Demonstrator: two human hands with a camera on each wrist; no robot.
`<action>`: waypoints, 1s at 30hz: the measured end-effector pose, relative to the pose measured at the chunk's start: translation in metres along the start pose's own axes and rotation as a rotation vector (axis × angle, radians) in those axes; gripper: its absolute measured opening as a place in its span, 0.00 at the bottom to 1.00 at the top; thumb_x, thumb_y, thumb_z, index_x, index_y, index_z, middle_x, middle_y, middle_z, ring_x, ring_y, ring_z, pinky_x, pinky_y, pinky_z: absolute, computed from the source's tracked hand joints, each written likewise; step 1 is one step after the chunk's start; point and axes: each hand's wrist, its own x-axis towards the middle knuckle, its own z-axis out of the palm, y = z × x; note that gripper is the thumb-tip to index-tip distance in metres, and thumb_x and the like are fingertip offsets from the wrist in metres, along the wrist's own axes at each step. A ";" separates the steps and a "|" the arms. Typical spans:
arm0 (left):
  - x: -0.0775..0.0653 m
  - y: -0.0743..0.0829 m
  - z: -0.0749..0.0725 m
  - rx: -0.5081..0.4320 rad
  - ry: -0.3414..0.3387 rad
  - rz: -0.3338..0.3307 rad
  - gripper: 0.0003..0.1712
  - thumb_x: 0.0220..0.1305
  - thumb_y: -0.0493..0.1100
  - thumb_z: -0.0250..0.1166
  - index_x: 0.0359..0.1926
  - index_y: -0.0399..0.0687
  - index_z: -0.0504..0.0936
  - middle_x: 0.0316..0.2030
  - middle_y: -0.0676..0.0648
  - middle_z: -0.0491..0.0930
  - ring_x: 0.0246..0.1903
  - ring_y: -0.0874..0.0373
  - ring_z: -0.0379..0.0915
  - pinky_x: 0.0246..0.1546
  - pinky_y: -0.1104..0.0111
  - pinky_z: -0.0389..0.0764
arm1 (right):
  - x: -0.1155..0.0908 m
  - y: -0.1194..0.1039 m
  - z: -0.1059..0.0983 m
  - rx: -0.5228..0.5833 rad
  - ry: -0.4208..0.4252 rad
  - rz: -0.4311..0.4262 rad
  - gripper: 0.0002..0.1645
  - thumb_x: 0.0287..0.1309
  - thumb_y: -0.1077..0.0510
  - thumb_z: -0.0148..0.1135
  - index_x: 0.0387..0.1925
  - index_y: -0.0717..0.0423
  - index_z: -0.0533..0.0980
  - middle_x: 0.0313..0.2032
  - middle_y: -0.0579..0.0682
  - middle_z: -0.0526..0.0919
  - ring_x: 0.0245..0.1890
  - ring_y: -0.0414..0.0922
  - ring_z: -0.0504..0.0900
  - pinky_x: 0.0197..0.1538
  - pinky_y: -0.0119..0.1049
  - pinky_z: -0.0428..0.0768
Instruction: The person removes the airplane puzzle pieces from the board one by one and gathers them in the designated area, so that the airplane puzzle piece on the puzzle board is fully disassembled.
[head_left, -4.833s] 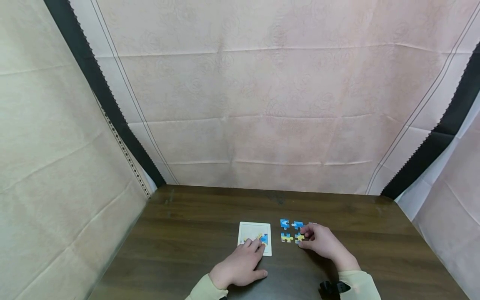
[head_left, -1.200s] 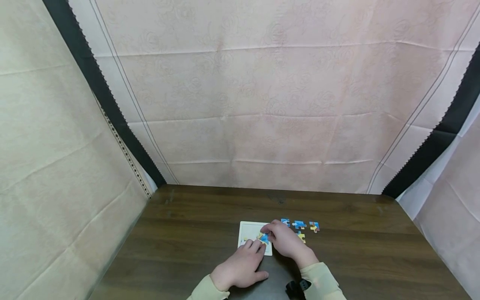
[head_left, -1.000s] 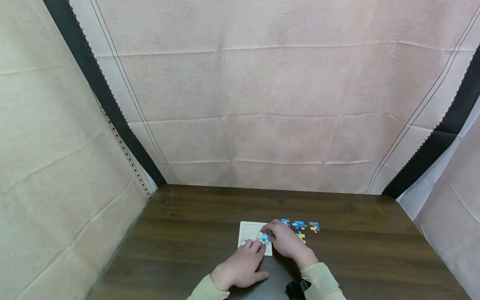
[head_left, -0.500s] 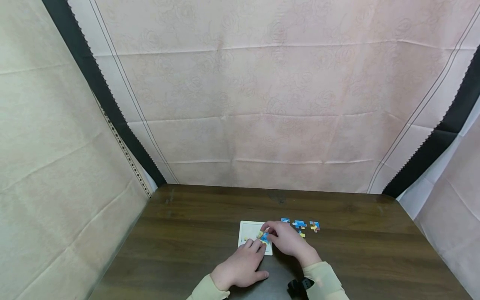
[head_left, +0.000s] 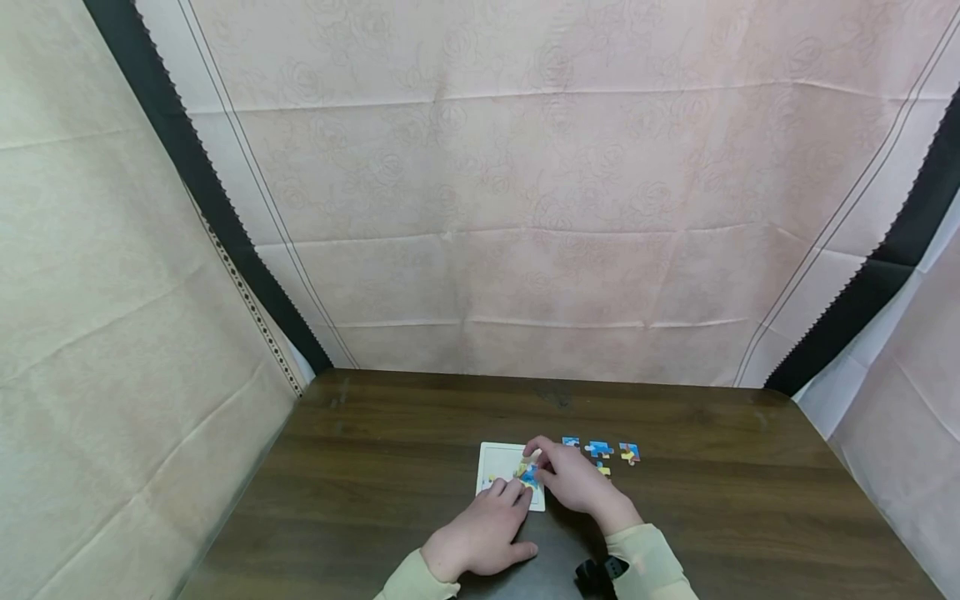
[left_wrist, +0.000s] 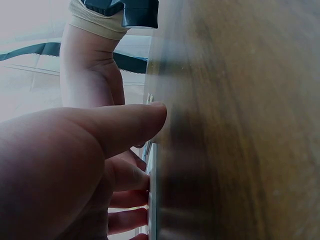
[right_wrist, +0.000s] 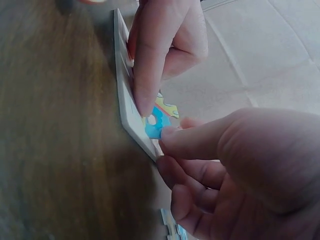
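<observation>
A white puzzle tray [head_left: 495, 457] lies on the table, with joined blue and yellow jigsaw pieces [head_left: 529, 475] in its right part. My left hand [head_left: 483, 529] rests over the tray's lower part, straight fingertips pressing on it and the pieces; the thumb points aside. At the tray's right edge, my right hand [head_left: 576, 479] bends thumb and index finger around a jigsaw piece. In the right wrist view the thumb touches a blue jigsaw piece [right_wrist: 156, 125], and a yellow bit shows behind it. My fingers hide part of the held piece.
Loose jigsaw pieces lie right of the tray: a blue piece [head_left: 598, 448], a blue and yellow piece [head_left: 629, 452], a yellow piece [head_left: 603, 469] and a partly hidden blue one [head_left: 571, 441]. Fabric walls [head_left: 540, 208] enclose the brown table [head_left: 390, 450].
My right hand has moved left from the loose pieces to the tray; a yellow piece has gone from the lower row. Lately its index finger has lifted slightly. My left hand stays put.
</observation>
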 end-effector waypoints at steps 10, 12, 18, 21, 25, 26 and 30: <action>0.001 -0.001 -0.001 -0.003 -0.014 -0.003 0.43 0.74 0.65 0.65 0.76 0.41 0.73 0.63 0.50 0.70 0.51 0.60 0.62 0.55 0.68 0.74 | -0.001 -0.003 -0.002 0.015 0.068 0.017 0.11 0.73 0.65 0.65 0.51 0.49 0.79 0.38 0.45 0.82 0.36 0.46 0.78 0.45 0.48 0.82; 0.001 -0.001 -0.001 -0.001 -0.013 -0.005 0.43 0.74 0.65 0.65 0.76 0.41 0.73 0.63 0.50 0.70 0.52 0.60 0.62 0.56 0.68 0.74 | -0.001 -0.003 -0.003 0.019 0.066 0.020 0.11 0.73 0.65 0.65 0.51 0.49 0.79 0.37 0.45 0.81 0.36 0.46 0.77 0.45 0.47 0.81; -0.001 0.000 0.000 0.030 0.022 0.001 0.43 0.74 0.65 0.66 0.75 0.39 0.73 0.62 0.51 0.70 0.52 0.59 0.63 0.56 0.68 0.74 | -0.003 -0.001 -0.008 0.017 0.076 0.024 0.09 0.75 0.62 0.65 0.51 0.48 0.80 0.38 0.43 0.82 0.37 0.45 0.78 0.45 0.47 0.81; -0.002 0.002 0.001 0.043 0.047 0.007 0.43 0.73 0.64 0.66 0.75 0.39 0.74 0.61 0.51 0.71 0.52 0.59 0.64 0.56 0.68 0.74 | -0.007 0.003 -0.013 0.028 0.093 0.035 0.07 0.76 0.61 0.65 0.50 0.48 0.80 0.40 0.42 0.83 0.38 0.43 0.79 0.47 0.46 0.82; -0.003 0.003 0.001 0.047 0.061 0.004 0.43 0.73 0.64 0.67 0.74 0.38 0.74 0.61 0.50 0.71 0.53 0.59 0.65 0.57 0.67 0.74 | -0.014 0.012 -0.022 0.055 0.112 0.061 0.07 0.77 0.60 0.63 0.51 0.48 0.80 0.37 0.44 0.82 0.34 0.43 0.78 0.40 0.41 0.81; -0.003 0.003 0.001 0.045 0.059 0.001 0.43 0.73 0.64 0.66 0.75 0.39 0.74 0.61 0.50 0.71 0.54 0.59 0.65 0.57 0.67 0.74 | -0.016 0.014 -0.024 0.059 0.116 0.072 0.07 0.77 0.61 0.63 0.51 0.48 0.80 0.36 0.44 0.81 0.33 0.44 0.78 0.37 0.40 0.80; -0.004 0.003 0.001 0.045 0.045 -0.007 0.43 0.74 0.65 0.65 0.76 0.39 0.73 0.63 0.50 0.70 0.55 0.59 0.65 0.59 0.66 0.74 | -0.026 0.026 -0.037 0.067 0.148 0.120 0.08 0.76 0.61 0.63 0.51 0.47 0.81 0.35 0.45 0.81 0.33 0.44 0.77 0.36 0.39 0.78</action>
